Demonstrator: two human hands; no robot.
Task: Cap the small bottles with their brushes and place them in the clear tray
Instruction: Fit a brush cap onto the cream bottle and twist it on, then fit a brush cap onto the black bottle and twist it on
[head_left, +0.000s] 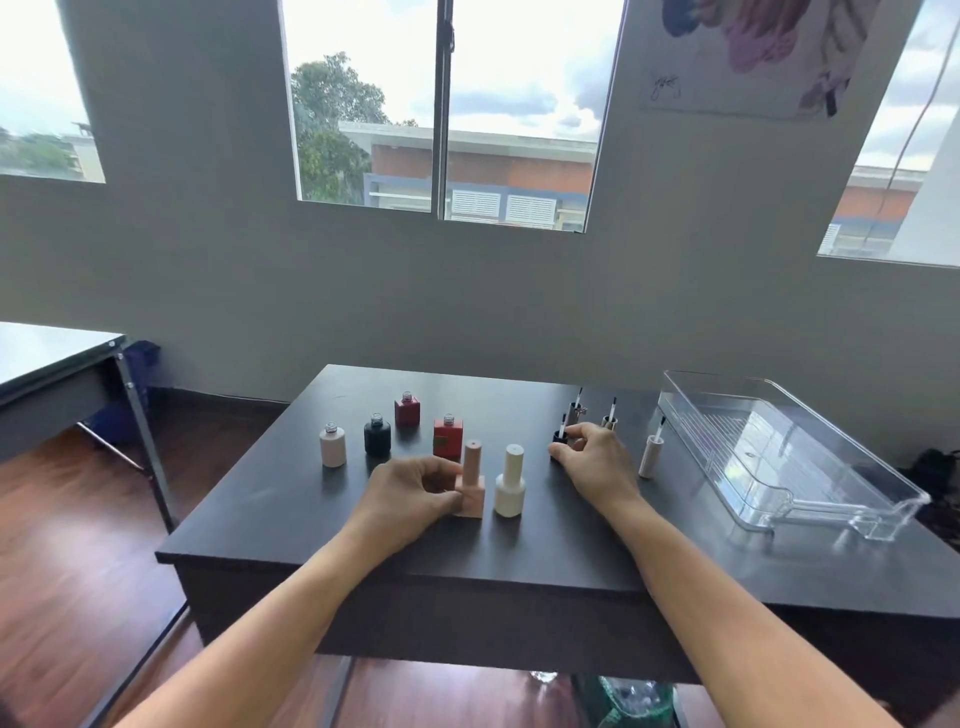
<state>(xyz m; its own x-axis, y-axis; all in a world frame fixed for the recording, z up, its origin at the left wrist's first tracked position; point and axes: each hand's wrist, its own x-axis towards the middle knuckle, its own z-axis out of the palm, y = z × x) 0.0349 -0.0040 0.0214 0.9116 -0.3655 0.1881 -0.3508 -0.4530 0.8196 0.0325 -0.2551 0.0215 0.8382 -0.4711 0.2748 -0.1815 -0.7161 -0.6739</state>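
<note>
On the dark table (270, 519) I saw the left hand (408, 496) pinching the pink bottle (470, 491) — right hand (595, 462) gripping a black brush cap (559, 437).

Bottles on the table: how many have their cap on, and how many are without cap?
Capped: 2, the pink bottle and the cream bottle.
Uncapped: 4, the pale bottle, the black bottle, the dark red bottle, the red bottle.
Total: 6.

Dark table (519, 551) holds 6 bottles (377, 435), brush caps (651, 457), clear tray (810, 467).
</note>
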